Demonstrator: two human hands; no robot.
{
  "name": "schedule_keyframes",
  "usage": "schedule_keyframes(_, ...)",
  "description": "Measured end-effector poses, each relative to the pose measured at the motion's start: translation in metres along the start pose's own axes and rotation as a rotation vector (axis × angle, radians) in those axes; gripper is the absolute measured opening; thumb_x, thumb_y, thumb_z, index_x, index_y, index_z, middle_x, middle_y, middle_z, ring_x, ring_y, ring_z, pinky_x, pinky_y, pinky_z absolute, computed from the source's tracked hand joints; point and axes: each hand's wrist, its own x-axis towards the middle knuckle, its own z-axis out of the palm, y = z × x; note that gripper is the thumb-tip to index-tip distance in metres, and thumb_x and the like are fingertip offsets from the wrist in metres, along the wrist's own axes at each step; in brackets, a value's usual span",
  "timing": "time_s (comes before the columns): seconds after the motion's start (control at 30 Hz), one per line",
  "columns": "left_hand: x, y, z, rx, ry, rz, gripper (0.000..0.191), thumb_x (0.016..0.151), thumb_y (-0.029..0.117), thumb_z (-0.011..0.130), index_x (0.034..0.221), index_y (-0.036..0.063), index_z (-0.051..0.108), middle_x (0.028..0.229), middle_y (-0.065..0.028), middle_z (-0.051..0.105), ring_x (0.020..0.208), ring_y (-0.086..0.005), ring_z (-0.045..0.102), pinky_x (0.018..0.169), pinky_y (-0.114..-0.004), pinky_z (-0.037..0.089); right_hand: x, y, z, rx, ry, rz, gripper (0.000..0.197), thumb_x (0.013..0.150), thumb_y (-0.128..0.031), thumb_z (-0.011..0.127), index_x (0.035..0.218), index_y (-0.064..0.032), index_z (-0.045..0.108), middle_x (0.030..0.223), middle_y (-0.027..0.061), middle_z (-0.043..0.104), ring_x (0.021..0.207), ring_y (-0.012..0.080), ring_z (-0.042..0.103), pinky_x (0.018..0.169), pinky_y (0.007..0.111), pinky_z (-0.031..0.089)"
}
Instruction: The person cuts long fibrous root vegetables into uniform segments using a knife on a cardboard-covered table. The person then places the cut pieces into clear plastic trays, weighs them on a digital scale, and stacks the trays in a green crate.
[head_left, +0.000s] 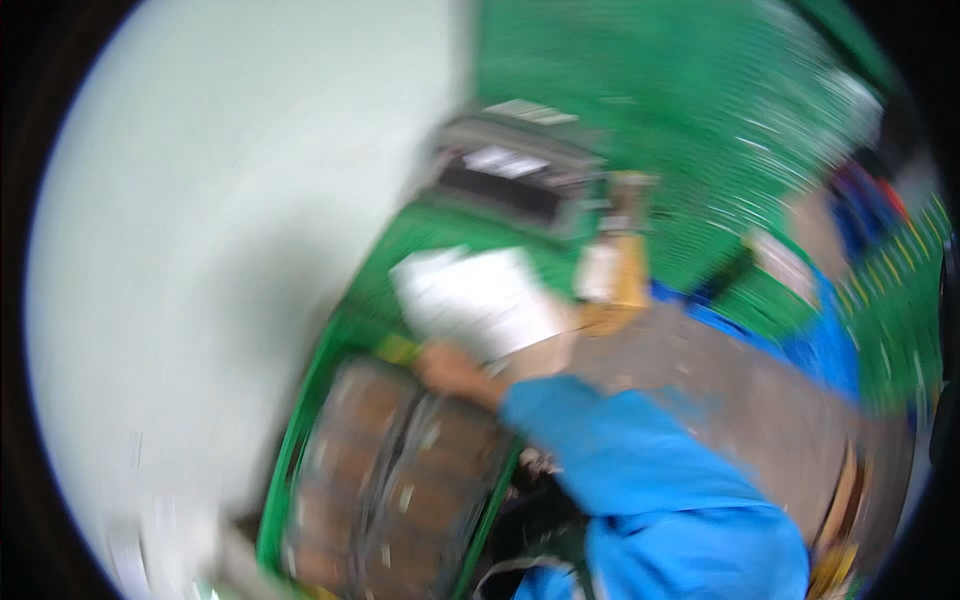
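Observation:
My right hand (454, 369), at the end of a blue sleeve, is over the far end of a green plastic crate (281, 480). Blur hides its fingers. A small yellow thing (397, 349) lies at the fingertips; whether I hold it cannot be told. In the crate, two long rows of brown items (375, 480) lie side by side under what looks like clear plastic. White paper sheets (480, 300) lie just beyond the hand. My left hand is out of view.
A pale wall (187, 187) runs along the left. Beyond the papers stands a grey crate (517, 172) with dark contents, beside a yellow box (630, 270). Green crates (765, 300) with a blue edge stand at the right, past brown floor (720, 382).

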Motion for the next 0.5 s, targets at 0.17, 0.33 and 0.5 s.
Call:
schedule_keyframes(0.17,0.030,0.104,0.069,-0.011,-0.114,0.171,0.036,0.089,0.021,0.046,0.117,-0.0020,0.048,0.110,-0.0187,0.054,0.100,-0.0277,0.051,0.084,-0.033,0.041,-0.016,0.022,-0.013,0.357,0.174,0.218,0.031,0.081,-0.024,0.056,0.087,0.0055,0.060,0.084,0.0258,0.060,0.080,0.0432,0.057,0.072,0.051,0.043)
schedule_keyframes(0.33,0.046,0.129,0.072,-0.008,-0.115,0.229,0.033,0.088,0.021,0.047,0.112,-0.0016,0.049,0.104,-0.0168,0.054,0.093,-0.0260,0.050,0.079,-0.032,0.041,-0.017,0.013,-0.020,0.368,0.081,0.250,0.033,0.085,-0.027,0.054,0.091,0.0053,0.059,0.085,0.0260,0.059,0.080,0.0425,0.057,0.071,0.050,0.044)
schedule_keyframes(0.5,0.052,0.154,0.074,-0.067,-0.130,0.273,0.029,0.087,0.020,0.048,0.107,-0.0011,0.050,0.098,-0.0149,0.053,0.086,-0.0244,0.050,0.073,-0.031,0.040,-0.020,-0.001,-0.018,0.384,-0.006,0.276,0.033,0.084,-0.024,0.054,0.086,0.0092,0.058,0.080,0.0292,0.058,0.076,0.0432,0.057,0.068,0.052,0.044)
